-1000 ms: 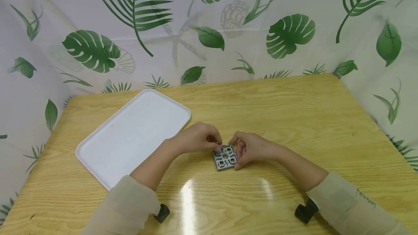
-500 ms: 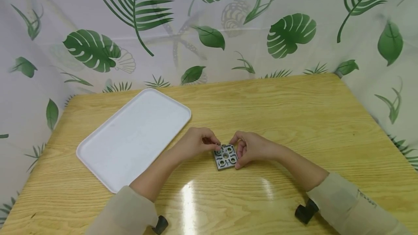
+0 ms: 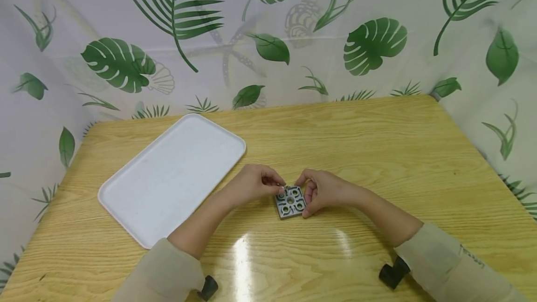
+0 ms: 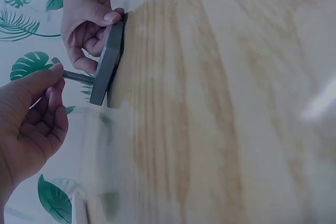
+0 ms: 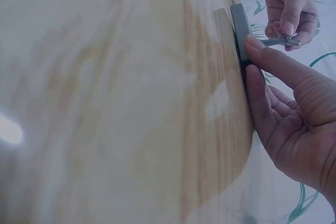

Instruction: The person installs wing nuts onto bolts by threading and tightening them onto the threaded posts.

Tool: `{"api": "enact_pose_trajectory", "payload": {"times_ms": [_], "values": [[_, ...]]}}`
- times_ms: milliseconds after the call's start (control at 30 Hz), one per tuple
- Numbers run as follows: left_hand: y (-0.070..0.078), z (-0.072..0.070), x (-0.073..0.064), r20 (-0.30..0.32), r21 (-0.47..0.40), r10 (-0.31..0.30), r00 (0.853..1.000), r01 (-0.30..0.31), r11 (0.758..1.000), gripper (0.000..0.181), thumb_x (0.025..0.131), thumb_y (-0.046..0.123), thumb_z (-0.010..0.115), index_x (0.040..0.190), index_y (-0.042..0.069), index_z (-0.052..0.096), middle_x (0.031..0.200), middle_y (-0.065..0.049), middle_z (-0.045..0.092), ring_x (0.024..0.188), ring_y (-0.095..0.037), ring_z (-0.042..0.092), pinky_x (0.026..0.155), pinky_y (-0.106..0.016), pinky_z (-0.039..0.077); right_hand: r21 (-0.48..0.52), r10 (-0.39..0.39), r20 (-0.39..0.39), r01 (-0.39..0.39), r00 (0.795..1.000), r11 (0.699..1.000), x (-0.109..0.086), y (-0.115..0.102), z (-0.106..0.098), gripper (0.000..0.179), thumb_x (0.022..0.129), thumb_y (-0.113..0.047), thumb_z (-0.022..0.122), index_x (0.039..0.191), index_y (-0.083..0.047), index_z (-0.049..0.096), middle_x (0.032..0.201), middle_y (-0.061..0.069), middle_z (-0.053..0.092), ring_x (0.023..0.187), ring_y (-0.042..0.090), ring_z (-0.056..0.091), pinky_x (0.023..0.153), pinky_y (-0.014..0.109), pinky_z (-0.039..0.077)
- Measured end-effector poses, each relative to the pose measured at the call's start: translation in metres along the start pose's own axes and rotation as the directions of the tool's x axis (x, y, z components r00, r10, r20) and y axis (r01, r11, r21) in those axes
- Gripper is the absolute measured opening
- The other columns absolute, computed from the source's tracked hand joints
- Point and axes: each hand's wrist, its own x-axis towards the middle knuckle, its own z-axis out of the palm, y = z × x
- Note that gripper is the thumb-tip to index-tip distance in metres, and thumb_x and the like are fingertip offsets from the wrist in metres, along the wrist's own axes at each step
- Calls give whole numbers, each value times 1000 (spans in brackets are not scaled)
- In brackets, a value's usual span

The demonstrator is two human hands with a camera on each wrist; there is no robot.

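Note:
A square grey metal plate [image 3: 290, 201] with round holes lies flat on the wooden table in the head view. Between thumb and forefinger my left hand [image 3: 254, 183] pinches the head of a threaded bolt [image 4: 77, 77]. The bolt stands in the plate's far left corner, its shank showing above the surface in both wrist views. My right hand [image 3: 326, 191] holds the plate's right side, thumb at the near corner and forefinger at the far one. The bolt's lower end is hidden by the plate.
A white rectangular tray [image 3: 172, 176] lies at an angle to the left, partly behind the left forearm. The wooden table [image 3: 356, 139] reaches back to a leaf-patterned cloth [image 3: 310, 22]. Black wrist devices show below both sleeves.
My left hand has dropped slightly and its fingers have shifted on the bolt. The right hand and the plate have stayed in place.

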Motion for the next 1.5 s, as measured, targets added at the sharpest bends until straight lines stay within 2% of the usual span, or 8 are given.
{"api": "enact_pose_trajectory", "payload": {"times_ms": [167,500,633,733,867,1033,1267,1500], "values": [[-1,-10,6,111,47,64,992,-69,996,12,86,18,70,96,12,73,94,4,69,85,-7,60,75,-22,50,-4,-6,2,6,1000,1000,0,0,-1,64,68,-7,84,118,5,46,76,6,61,61,14,58,57,25,52],[4,-28,24,349,96,176,921,-222,970,19,87,13,68,104,5,71,98,-2,66,87,-5,59,78,-18,50,6,-12,10,11,1000,1000,0,2,-1,64,68,-8,84,117,5,45,76,7,62,60,15,59,57,27,54],[1,-28,21,332,50,123,935,-147,988,35,86,11,69,120,2,63,97,-3,65,88,-9,60,79,-21,50,9,-15,8,15,1000,1000,1,3,0,64,68,-8,84,118,5,45,76,7,62,60,15,59,57,28,54],[-5,-22,12,230,31,77,970,-86,996,51,83,13,73,129,2,55,100,-2,63,93,-13,58,83,-26,49,14,-21,12,21,1000,1000,1,2,1,64,69,-8,84,118,5,45,76,7,62,60,15,59,57,29,54],[-10,0,-7,-75,-15,6,997,-7,1000,56,75,20,81,123,5,57,101,-3,59,94,-17,54,85,-33,49,6,-21,12,21,1000,1000,1,1,1,64,68,-9,84,118,5,46,75,6,62,61,15,59,58,29,54],[-8,42,-26,-401,-240,-111,909,13,971,54,72,23,83,116,8,57,103,-6,58,93,-18,53,85,-33,46,-18,-9,-9,8,1000,1000,0,3,-1,65,67,-8,85,118,4,46,75,6,61,62,15,58,58,27,52],[-5,82,-28,-650,-244,-76,756,-113,963,54,74,21,82,117,4,55,106,-7,54,97,-22,52,87,-32,43,-28,-4,-11,4,1000,1000,0,5,-1,65,67,-7,85,118,5,46,75,6,61,62,15,59,58,27,53],[-1,91,-22,-649,-285,-79,757,-145,948,51,78,20,79,117,2,53,110,-7,54,102,-21,53,95,-36,43,-22,-8,-12,7,1000,1000,1,2,1,65,67,-8,84,118,5,46,74,6,61,61,15,58,57,27,52]]}}
